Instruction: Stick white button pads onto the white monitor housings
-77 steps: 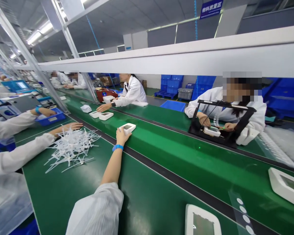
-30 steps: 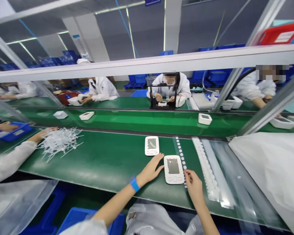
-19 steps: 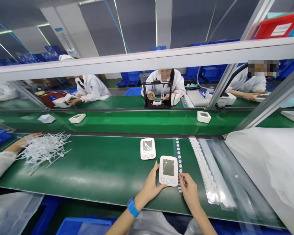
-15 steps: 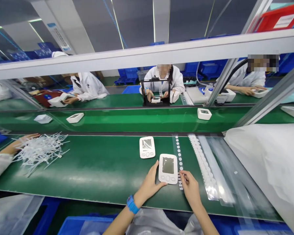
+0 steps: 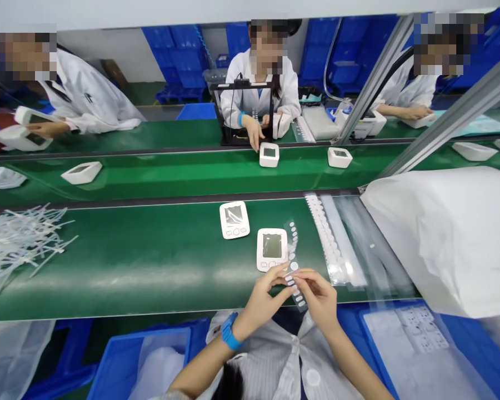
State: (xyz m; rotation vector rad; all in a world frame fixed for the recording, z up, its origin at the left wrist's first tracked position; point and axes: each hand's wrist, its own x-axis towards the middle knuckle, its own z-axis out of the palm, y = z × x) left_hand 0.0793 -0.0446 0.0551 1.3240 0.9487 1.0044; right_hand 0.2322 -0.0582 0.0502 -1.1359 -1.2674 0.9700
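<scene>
A clear strip of small white stickers (image 5: pixel 301 303) runs between my hands, lifted and slightly bent near the bench's front edge. My left hand (image 5: pixel 263 294), with a blue band on the wrist, pinches the strip from the left. My right hand (image 5: pixel 319 294) closes thumb and fingertips on it from the right. Whether a sticker has come loose between the fingertips is too small to tell. Just beyond my left fingers lies a white device with a grey screen (image 5: pixel 272 244), face up. A second white device (image 5: pixel 234 220), its screen glossy, lies farther back to the left.
Several sticker strips (image 5: pixel 325 239) lie to the right, beside a large white bag (image 5: pixel 437 239). White ties (image 5: pixel 25 239) are heaped at left. Across a green conveyor (image 5: pixel 170 176) carrying white devices, co-workers in white coats sit. Blue bins (image 5: pixel 104 361) stand below the bench.
My left hand has let go of the near device and moved onto the sticker strip. Both hands now hold the strip, which has come nearer to me. Across the conveyor, a co-worker's hand reaches towards a device.
</scene>
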